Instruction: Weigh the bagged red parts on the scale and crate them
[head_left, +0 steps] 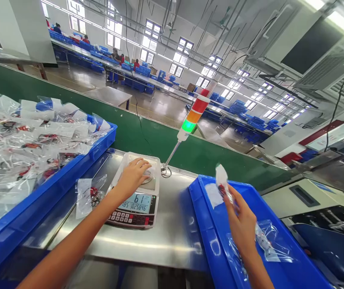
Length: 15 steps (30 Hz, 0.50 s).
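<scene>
Blue is what catches the eye first: a long blue plastic tray (69, 170), heaped with clear, white-labelled bags of small red-and-black parts, fills the left of a stainless steel bench (165, 237). A second blue plastic tray (210, 241) sits at an angle on the right, and a white digital bench scale (138, 208) stands between them, placed, I'd judge, so that each tray falls within easy reach of one arm. The left hand (132, 176) lies palm-down over the scale's pan, fingers lightly spread and unclenched, covering whatever is there (too hidden to tell, though the display shows 61). The right hand (241, 218) is raised over the right tray, its fingers closed in a firm pinch on a narrow clear plastic bag (222, 180) with something red inside. Just left of the scale lies a loose clear bag (87, 196) on the steel. Beyond rises a green conveyor side panel (147, 136) and a slim stack light (193, 114), its green segment lit. Far off, across a glossy floor (159, 106), long benches lined with blue crates (99, 52) run beneath tall windows (150, 52), with seated workers (116, 55) along them.
</scene>
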Motion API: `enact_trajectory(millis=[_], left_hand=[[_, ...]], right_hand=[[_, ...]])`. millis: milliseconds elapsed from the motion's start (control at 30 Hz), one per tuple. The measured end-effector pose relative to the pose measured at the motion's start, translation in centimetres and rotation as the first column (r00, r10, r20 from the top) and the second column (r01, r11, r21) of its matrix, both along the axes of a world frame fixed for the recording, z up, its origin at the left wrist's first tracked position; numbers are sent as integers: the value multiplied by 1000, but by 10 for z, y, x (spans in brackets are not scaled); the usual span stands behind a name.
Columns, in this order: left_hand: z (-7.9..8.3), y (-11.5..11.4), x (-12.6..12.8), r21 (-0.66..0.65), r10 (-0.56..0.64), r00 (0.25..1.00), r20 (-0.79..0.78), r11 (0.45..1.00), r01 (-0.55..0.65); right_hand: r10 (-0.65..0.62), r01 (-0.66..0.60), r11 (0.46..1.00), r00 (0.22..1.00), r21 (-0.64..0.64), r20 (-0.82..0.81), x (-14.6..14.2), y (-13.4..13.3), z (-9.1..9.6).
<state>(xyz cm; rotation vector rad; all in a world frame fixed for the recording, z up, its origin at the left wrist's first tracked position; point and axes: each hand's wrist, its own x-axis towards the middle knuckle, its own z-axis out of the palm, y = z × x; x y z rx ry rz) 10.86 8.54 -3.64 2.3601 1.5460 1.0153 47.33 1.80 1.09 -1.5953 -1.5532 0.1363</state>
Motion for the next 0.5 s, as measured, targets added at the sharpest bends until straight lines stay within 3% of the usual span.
enact_trajectory(millis=[167, 300, 333, 400, 467, 500], left_hand=[[5, 15, 18, 5, -65, 971, 230, 998, 65], [20, 30, -5, 42, 124, 884, 451, 986, -159], [27, 32, -17, 53, 183, 820, 542, 967, -250], [42, 31, -46, 55, 246, 617, 748, 903, -427], [56, 23, -72, 35, 228, 411, 883, 840, -542], [62, 17, -80, 28, 212, 351, 912, 821, -570]], right_hand=[[290, -281, 955, 953, 96, -91, -74, 44, 18], [506, -510, 860, 856, 9, 104, -123, 79, 18], [538, -538, 842, 825, -51, 175, -135, 86, 15], [577, -551, 816, 760, -174, 300, -160, 95, 9], [628, -567, 777, 679, -273, 379, -179, 98, 3], [661, -586, 750, 638, -307, 395, -184, 97, 1]])
